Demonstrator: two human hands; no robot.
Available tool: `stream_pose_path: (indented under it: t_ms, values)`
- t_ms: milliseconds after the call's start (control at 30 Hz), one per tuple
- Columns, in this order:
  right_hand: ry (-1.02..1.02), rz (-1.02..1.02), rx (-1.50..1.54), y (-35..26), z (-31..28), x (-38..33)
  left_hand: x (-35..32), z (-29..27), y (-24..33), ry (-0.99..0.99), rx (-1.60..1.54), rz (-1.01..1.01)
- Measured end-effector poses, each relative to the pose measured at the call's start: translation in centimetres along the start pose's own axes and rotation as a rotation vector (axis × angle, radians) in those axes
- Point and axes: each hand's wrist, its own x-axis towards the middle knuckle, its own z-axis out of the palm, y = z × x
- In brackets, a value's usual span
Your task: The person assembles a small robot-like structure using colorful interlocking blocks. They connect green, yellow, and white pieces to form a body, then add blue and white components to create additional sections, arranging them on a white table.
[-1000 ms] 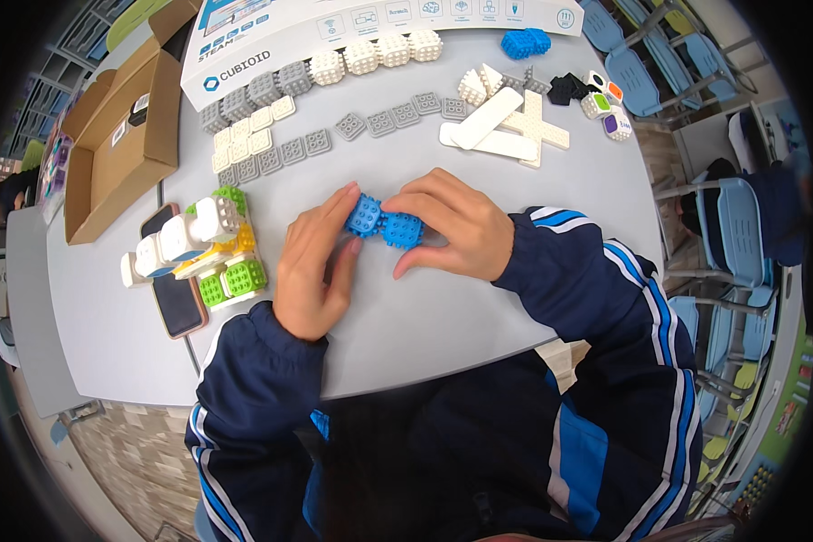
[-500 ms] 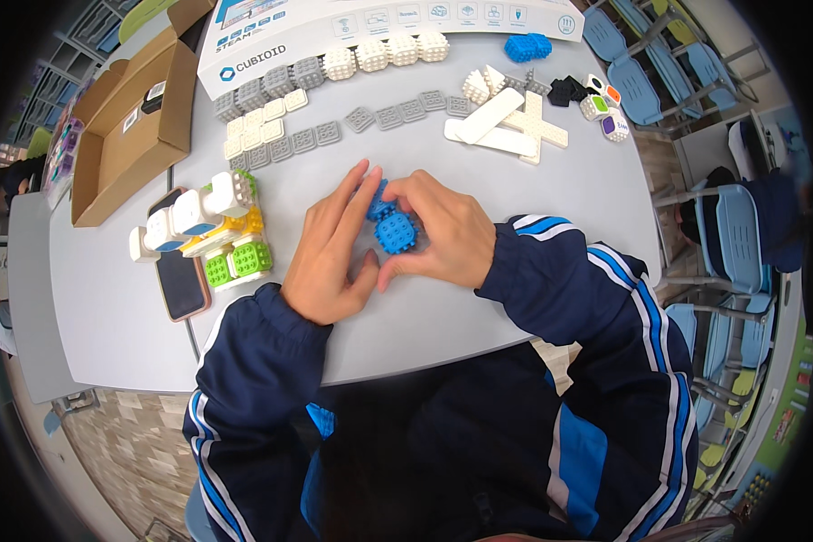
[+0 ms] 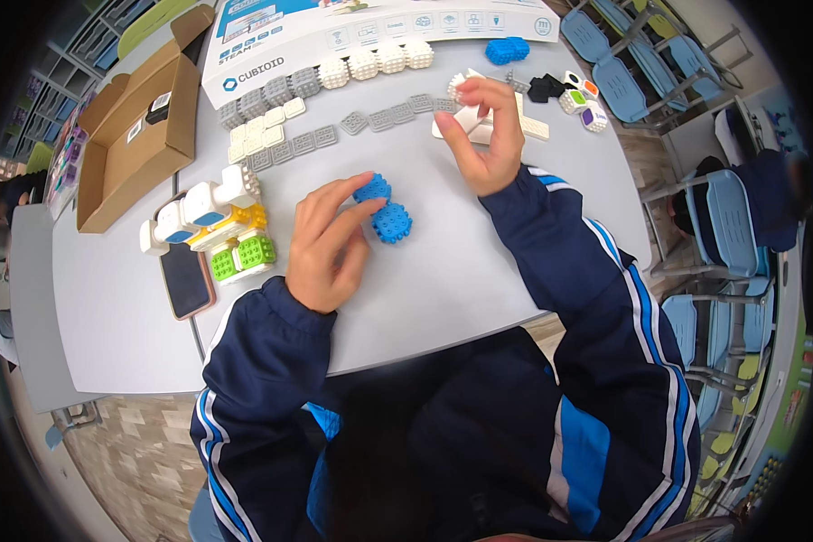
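Observation:
Two joined blue studded cubes (image 3: 392, 223) lie on the table in front of me. My left hand (image 3: 327, 248) is beside them, its index and middle fingertips touching their left side without wrapping round them. Over the white flat beams (image 3: 534, 129) at the right is my right hand (image 3: 490, 144), thumb and fingers apart with nothing visible between them. It partly hides the beams and a white studded piece (image 3: 461, 86). Left of my left hand stands a build of white, yellow and green blocks (image 3: 212, 221).
Grey plates (image 3: 324, 136), cream plates (image 3: 271, 118) and a row of grey and white studded cubes (image 3: 363, 64) lie before a large white box (image 3: 307, 54). Further items are a cardboard box (image 3: 140, 135), a phone (image 3: 188, 285), another blue piece (image 3: 507, 50), black pieces (image 3: 547, 88) and coloured-face cubes (image 3: 593, 116).
My right hand has let go of the blue cubes and moved up and right, over the white beams. My left hand stays by the cubes, its fingers now more bent.

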Motion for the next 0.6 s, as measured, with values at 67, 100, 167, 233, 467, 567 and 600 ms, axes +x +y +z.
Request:
stream_pose_path:
  t_ms: [67,100,167,233,467,567,600]
  values:
    - [0.134,-0.038,-0.068,0.8,-0.2,1.3,0.2,0.5,-0.1,0.021,-0.021,0.014]
    - [0.125,-0.051,-0.115,1.8,0.1,1.4,0.0,0.3,-0.2,0.026,-0.018,0.015]
    - [0.117,-0.075,-0.24,3.6,-1.2,1.5,0.4,0.2,0.2,0.0,0.004,0.057]
    - [-0.071,-0.025,-0.366,3.3,-2.2,1.4,0.5,0.0,0.4,-0.033,0.034,0.081]
    - [-0.478,0.032,-0.489,0.7,-0.9,0.1,0.3,0.0,0.3,-0.134,0.118,0.049]
    - [-0.503,0.005,-0.498,0.5,-0.1,-0.6,0.2,0.0,0.3,-0.138,0.11,0.023]
    - [-0.512,-0.006,-0.517,0.2,0.1,-0.5,0.2,0.1,0.3,-0.137,0.102,0.013]
